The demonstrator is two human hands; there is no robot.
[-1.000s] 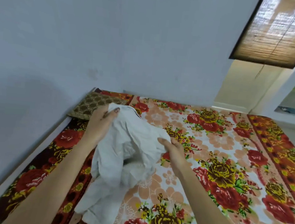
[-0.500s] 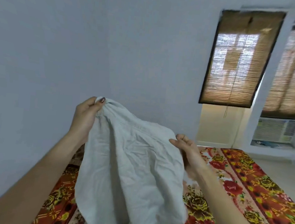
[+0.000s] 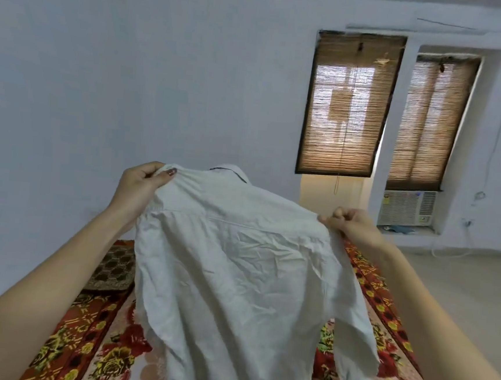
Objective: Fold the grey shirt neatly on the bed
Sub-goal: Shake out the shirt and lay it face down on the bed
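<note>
The pale grey shirt (image 3: pixel 236 273) hangs spread out in the air above the bed (image 3: pixel 78 341), its back towards me and its collar at the top. My left hand (image 3: pixel 140 184) pinches the left shoulder. My right hand (image 3: pixel 353 226) pinches the right shoulder. The right sleeve droops down at the lower right. The shirt's body is creased and hides most of the bed's middle.
The bed carries a floral red and peach cover. A brown patterned pillow (image 3: pixel 112 268) lies at its far left by the wall. Two windows with bamboo blinds (image 3: pixel 347 107) and a window air conditioner (image 3: pixel 407 206) are on the far wall. Bare floor (image 3: pixel 461 293) lies to the right.
Both hands lifted the bunched shirt off the bed and moved apart, so it now hangs spread wide by its shoulders. The view tilted up towards the windows.
</note>
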